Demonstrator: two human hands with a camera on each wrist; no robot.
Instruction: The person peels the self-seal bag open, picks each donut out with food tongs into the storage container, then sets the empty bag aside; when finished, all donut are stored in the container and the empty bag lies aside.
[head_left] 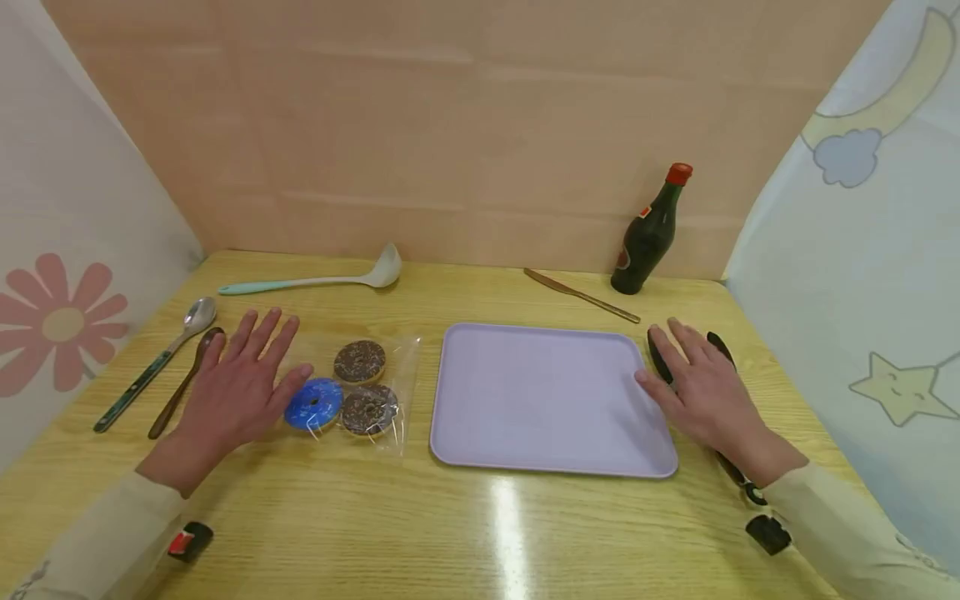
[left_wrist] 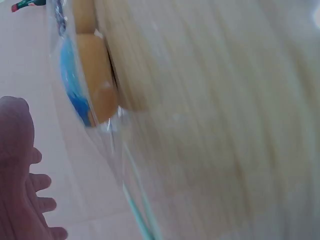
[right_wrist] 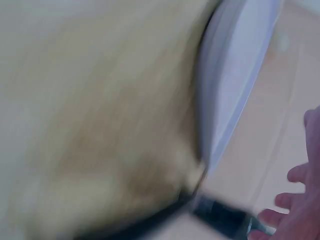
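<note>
My left hand (head_left: 238, 379) lies flat on the wooden table, fingers spread, its thumb beside a clear bag (head_left: 363, 387) holding three doughnuts: one blue (head_left: 313, 403) and two chocolate (head_left: 360, 360). In the left wrist view the blue doughnut (left_wrist: 75, 90) and my fingers (left_wrist: 30, 190) show blurred. My right hand (head_left: 701, 387) rests open over black tongs (head_left: 731, 467) just right of an empty lilac tray (head_left: 551, 400). The right wrist view is blurred, showing the tray edge (right_wrist: 225, 85) and the dark tongs (right_wrist: 220, 215).
A steel spoon (head_left: 153, 362) and a brown wooden spoon (head_left: 183, 383) lie left of my left hand. A pale green ladle (head_left: 315, 279), a knife (head_left: 581, 296) and a dark bottle with a red cap (head_left: 651, 233) stand along the back wall. Cloth screens flank both sides.
</note>
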